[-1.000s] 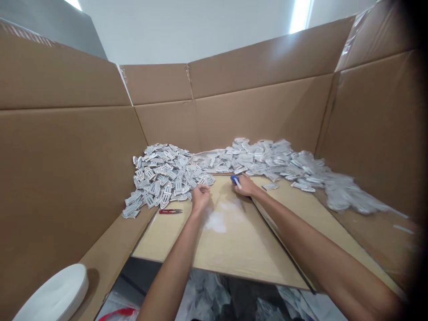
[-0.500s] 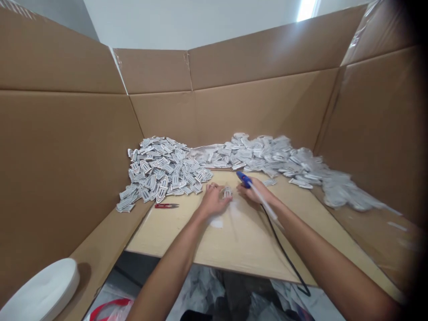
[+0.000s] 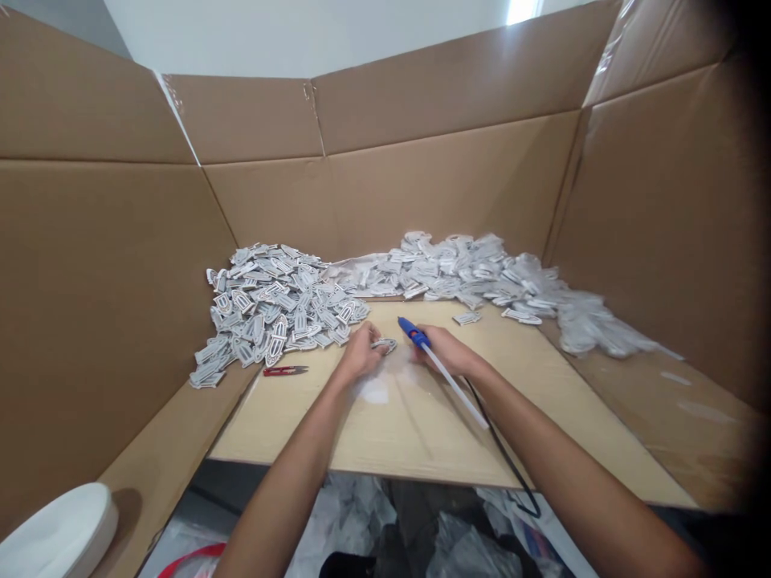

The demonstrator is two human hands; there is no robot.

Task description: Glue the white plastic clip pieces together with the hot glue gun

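Note:
A small grey-and-white piece (image 3: pixel 384 345) is pinched in my left hand (image 3: pixel 360 351), just above the pale board (image 3: pixel 289 429). My right hand (image 3: pixel 442 351) is wrapped round a blue glue gun (image 3: pixel 414 332), its tip pointing up and left. A long translucent stick (image 3: pixel 458 388) runs out of the gun's rear, and a black cord (image 3: pixel 506 453) hangs down from it. Between the hands the board has a whitish, shiny patch (image 3: pixel 374 391). Red snips (image 3: pixel 285 371) lie left of my left hand.
Loose grey pieces form a heap (image 3: pixel 283 301) at the back left. Plastic-wrapped pieces (image 3: pixel 470 269) spread along the back and right. Cardboard walls (image 3: pixel 422 185) surround the board. A white round object (image 3: pixel 66 534) is at the lower left.
The camera view has shifted slightly. The piece in my left hand has turned from upright to nearly flat. The glue gun stays in my right hand, near the piece.

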